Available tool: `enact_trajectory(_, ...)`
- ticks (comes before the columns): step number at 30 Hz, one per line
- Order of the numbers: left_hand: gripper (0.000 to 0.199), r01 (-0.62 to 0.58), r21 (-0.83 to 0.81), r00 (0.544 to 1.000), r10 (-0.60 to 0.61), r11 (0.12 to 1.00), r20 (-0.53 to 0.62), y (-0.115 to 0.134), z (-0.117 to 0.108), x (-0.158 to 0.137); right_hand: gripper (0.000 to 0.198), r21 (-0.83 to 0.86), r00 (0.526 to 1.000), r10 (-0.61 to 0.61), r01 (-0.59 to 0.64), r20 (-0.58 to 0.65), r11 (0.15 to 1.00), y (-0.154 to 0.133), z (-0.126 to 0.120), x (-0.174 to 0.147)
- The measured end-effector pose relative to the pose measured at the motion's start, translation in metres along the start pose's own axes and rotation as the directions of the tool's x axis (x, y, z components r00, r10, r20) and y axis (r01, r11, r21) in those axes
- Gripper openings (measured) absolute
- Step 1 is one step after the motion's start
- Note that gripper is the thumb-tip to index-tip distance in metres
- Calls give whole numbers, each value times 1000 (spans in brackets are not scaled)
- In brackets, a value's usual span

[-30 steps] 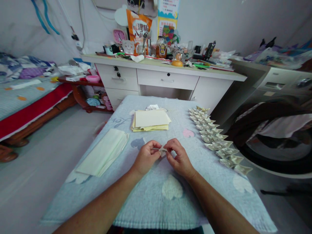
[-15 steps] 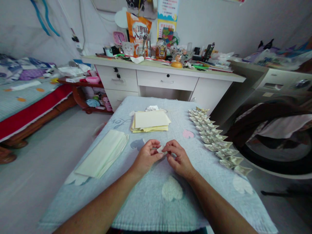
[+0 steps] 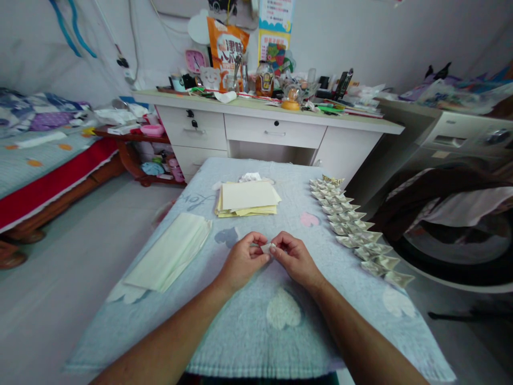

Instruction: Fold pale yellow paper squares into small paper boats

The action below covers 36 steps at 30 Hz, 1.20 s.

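Note:
Over the middle of the cloth-covered table, a small folded piece of white paper (image 3: 266, 248) is pinched between my two hands. My left hand (image 3: 245, 259) grips its left side with thumb and fingers. On its right side, the thumb and forefinger of my right hand (image 3: 295, 258) close on it; my fingers hide part of the paper. Beyond my hands lies a stack of cream and yellow paper sheets (image 3: 250, 196). Larger pale folded sheets (image 3: 168, 251) rest to the left. Rows of folded paper boats (image 3: 352, 224) stand along the right side.
The table is covered by a light blue patterned cloth (image 3: 224, 342). Behind it stands a white desk (image 3: 276, 131) crowded with jars, a clock and a snack bag. A washing machine (image 3: 449, 139) is at the right, a bed (image 3: 52, 166) at the left. Crumpled white tissue (image 3: 249, 177) lies behind the stack.
My right thumb has come up and in, and now presses on the paper with the forefinger. The right fingers have curled closer together. The stacks and paper boats stay where they were.

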<state>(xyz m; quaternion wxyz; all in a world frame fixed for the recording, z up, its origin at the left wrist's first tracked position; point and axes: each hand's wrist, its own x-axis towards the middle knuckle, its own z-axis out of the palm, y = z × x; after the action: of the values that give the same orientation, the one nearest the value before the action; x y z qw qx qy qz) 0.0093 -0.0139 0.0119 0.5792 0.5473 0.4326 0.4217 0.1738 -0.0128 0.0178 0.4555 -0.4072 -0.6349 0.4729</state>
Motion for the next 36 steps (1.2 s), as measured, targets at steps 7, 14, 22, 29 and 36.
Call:
enact_trajectory(7,17,-26,111,999,21,994,48,0,-1,1,21,-46,999,-37,35,-32,998,-1,-2,-1)
enact_trajectory(14,22,-39,128,998,31,991,62,-3,-1,2,17,-107,997,-76,78,29,991,-9,-2,-3)
enact_trajectory(22,19,-48,206,998,38,977,53,-1,-2,2,18,-104,997,-76,75,-4,992,-4,-3,-1)
enact_trajectory(29,20,-62,220,996,45,973,81,2,-2,1,20,-22,1000,-27,27,8,999,-1,-5,-2)
enact_trajectory(36,21,-51,255,998,39,966,51,1,-1,-1,22,11,999,19,-19,33,1000,0,-3,-2)
